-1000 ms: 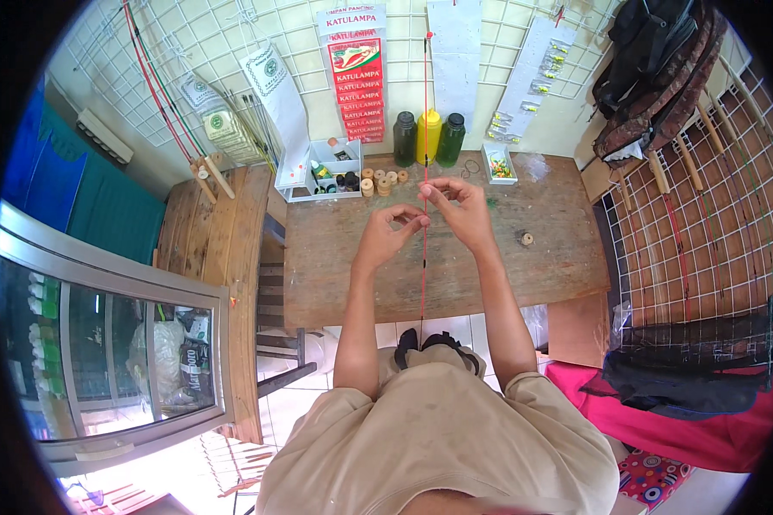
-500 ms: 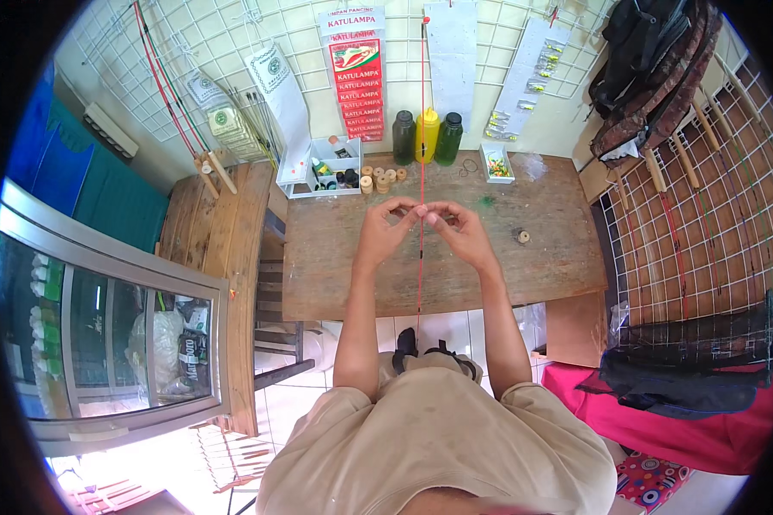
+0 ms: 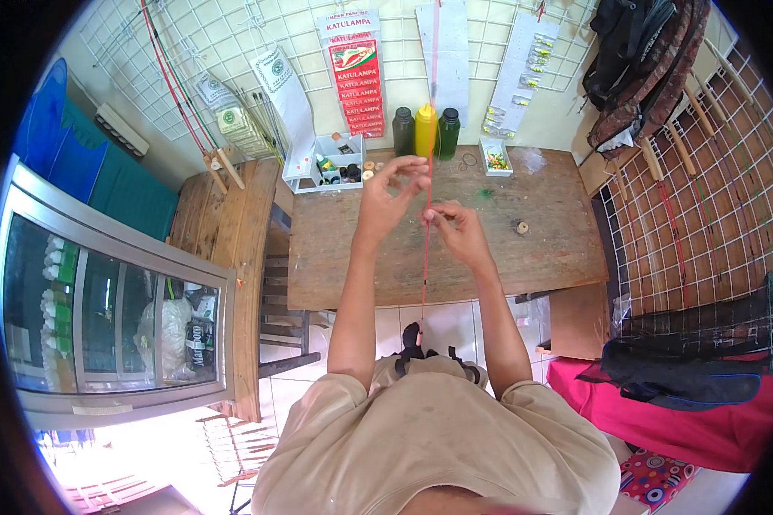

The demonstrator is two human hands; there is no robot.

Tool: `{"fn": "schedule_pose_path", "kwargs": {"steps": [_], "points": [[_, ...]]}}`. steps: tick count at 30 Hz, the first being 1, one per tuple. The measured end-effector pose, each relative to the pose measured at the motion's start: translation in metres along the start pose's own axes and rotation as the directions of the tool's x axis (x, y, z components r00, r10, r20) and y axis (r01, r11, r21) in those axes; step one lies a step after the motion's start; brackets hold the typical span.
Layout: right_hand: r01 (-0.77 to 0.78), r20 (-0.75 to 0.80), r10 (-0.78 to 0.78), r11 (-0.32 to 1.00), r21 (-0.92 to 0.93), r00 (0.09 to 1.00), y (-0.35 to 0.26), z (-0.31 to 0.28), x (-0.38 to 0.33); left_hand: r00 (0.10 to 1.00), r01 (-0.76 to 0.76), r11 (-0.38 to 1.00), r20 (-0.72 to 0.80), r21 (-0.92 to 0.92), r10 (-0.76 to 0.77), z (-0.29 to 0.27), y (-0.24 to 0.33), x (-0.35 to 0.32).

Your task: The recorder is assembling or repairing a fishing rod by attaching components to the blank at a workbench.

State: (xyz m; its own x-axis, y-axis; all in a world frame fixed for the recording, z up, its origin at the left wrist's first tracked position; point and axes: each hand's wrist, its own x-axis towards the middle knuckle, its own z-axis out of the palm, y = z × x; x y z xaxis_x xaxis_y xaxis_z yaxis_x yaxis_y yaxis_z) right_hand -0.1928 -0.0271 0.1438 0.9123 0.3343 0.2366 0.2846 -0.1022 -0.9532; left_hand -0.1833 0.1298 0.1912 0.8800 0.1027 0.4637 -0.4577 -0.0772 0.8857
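Note:
A thin red fishing rod [image 3: 429,193] runs upright through the picture, from above the table's back to over the floor near my feet. My right hand [image 3: 459,230] pinches it between thumb and fingertips above the middle of the table. Just farther up the rod, my left hand [image 3: 392,196] has its fingers apart, with the fingertips right beside the rod; whether they touch it is hard to see. Below both hands lies the worn wooden table [image 3: 361,266]. The rod's upper end looks blurred.
Along the back of the table stand a white compartment box [image 3: 331,176], dark bottles [image 3: 404,133], a yellow squeeze bottle [image 3: 425,133] and a small white tray [image 3: 496,157]. A wooden ring [image 3: 521,227] lies at right. A glass-fronted cabinet [image 3: 116,300] is at left, a rod rack [image 3: 696,215] at right.
My left hand has come away from my right hand, moving up the rod, and its fingers have parted. The right hand keeps its pinch. The rod has shifted slightly right.

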Motion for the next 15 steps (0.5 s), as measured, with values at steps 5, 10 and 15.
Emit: {"fn": "schedule_pose_path", "kwargs": {"steps": [5, 10, 15], "points": [[0.147, -0.178, -0.175, 0.976, -0.162, 0.968, -0.014, -0.003, 0.017, 0.959, 0.212, 0.973, 0.171, 0.089, -0.225, -0.007, -0.041, -0.046], [0.149, -0.164, -0.176, 0.975, -0.166, 0.971, -0.037, -0.007, 0.033, 0.857, 0.352, 0.913, 0.320, 0.205, -0.403, -0.008, -0.047, -0.061], [0.178, -0.185, -0.191, 0.980, -0.084, 0.964, -0.043, -0.002, 0.039, 0.947, 0.174, 0.965, 0.237, 0.196, -0.219, -0.007, -0.046, -0.048]]}}
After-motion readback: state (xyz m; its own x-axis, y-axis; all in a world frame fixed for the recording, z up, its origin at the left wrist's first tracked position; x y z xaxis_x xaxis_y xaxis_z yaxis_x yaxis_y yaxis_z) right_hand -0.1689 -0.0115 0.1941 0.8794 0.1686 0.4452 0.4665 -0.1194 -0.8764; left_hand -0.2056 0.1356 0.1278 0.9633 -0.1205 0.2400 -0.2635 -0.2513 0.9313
